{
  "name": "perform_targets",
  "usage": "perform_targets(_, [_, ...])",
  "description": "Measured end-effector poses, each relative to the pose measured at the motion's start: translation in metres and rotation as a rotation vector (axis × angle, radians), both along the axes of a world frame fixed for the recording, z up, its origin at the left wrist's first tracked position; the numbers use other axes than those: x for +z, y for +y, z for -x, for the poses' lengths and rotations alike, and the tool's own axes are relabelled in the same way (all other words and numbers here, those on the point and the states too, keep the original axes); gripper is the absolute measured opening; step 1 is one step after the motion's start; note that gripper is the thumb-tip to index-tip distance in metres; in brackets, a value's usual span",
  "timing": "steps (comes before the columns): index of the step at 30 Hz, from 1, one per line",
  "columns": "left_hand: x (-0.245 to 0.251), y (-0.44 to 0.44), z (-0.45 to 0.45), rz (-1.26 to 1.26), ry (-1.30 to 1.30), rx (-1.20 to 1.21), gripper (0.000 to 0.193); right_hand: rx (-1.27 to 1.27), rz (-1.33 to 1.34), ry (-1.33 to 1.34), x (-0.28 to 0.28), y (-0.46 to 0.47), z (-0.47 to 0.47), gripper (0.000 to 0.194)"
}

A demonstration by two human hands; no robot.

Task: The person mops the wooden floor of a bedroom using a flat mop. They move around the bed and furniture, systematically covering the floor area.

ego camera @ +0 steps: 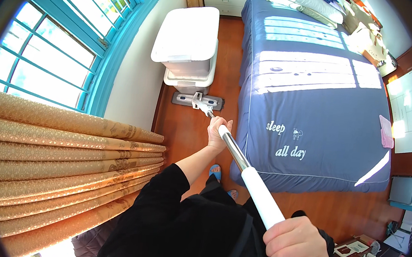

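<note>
A flat mop with a white and chrome pole (235, 150) slants from the lower right up to the floor ahead of me. Around the lower part of the pole, my left hand (219, 132) is closed. My right hand (295, 247) grips the thick white handle near its top end. The grey mop head (198, 101) lies flat on the reddish wooden floor (180, 126), just in front of two stacked white storage boxes (186, 38). Its left end comes close to the wall, and its right end reaches towards the bed.
A bed (314, 112) with a blue cover borders the floor strip on the right. Gold patterned curtains (71, 157) hang at the left below a blue-framed window (63, 35). Behind the boxes stands a nightstand (225, 5). Assorted items (364, 252) crowd the lower right.
</note>
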State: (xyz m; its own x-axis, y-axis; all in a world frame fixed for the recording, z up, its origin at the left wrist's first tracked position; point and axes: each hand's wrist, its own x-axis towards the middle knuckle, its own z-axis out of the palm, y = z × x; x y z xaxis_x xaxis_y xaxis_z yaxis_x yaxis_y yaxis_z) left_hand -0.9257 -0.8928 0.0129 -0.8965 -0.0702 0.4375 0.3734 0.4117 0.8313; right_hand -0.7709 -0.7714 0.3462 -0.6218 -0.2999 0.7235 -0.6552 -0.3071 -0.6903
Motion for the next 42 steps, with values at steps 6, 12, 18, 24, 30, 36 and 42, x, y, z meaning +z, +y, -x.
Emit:
perform_targets(6, [-0.005,-0.010,0.019,0.002,0.023,0.003,0.026,0.057,-0.003,0.040,-0.007,-0.011,0.019,0.019])
perform_targets(12, [-0.026,-0.017,0.043,-0.035,-0.005,0.019,0.026,0.040,-0.135,0.135,-0.031,-0.024,0.031,0.015])
perform_targets(18, [-0.062,-0.026,0.083,-0.119,-0.036,0.057,0.023,0.058,-0.185,0.117,-0.058,-0.037,0.052,0.023])
perform_targets(24, [-0.075,-0.037,0.119,-0.022,-0.069,0.039,0.021,0.055,-0.241,0.110,-0.078,-0.047,0.085,0.023])
perform_targets(30, [-0.049,-0.054,0.132,0.283,-0.269,-0.187,0.021,-0.017,-0.201,0.035,-0.080,-0.037,0.114,0.019])
perform_targets(36, [-0.018,-0.014,0.129,0.302,-0.172,-0.280,0.030,0.007,-0.092,-0.123,-0.023,0.031,0.142,0.008])
perform_targets(42, [0.034,0.038,0.072,0.161,-0.162,-0.465,0.010,0.135,-0.213,-0.265,0.058,0.138,0.131,0.014])
